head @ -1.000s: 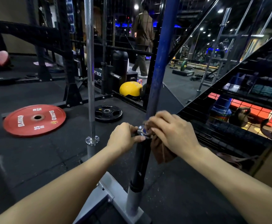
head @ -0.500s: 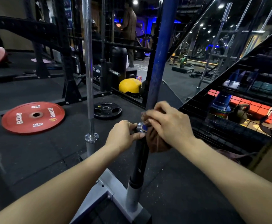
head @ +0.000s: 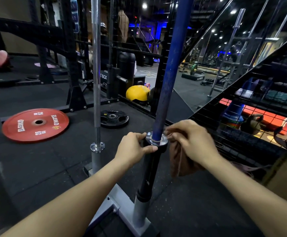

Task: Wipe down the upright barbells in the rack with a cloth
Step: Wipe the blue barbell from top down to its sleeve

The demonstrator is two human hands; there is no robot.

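left hand curled round the collar of the blue barbell to steady it; right hand pinching the brown cloth at the collar, probably to wipe there

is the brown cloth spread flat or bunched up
Bunched. The brown cloth hangs in crumpled folds from the right hand, beside the blue upright barbell.

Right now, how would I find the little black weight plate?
Find the big red round plate lying flat on the black gym floor. Past the upright silver steel barbell beside it lies the small black plate: darker, smaller, with grip holes.
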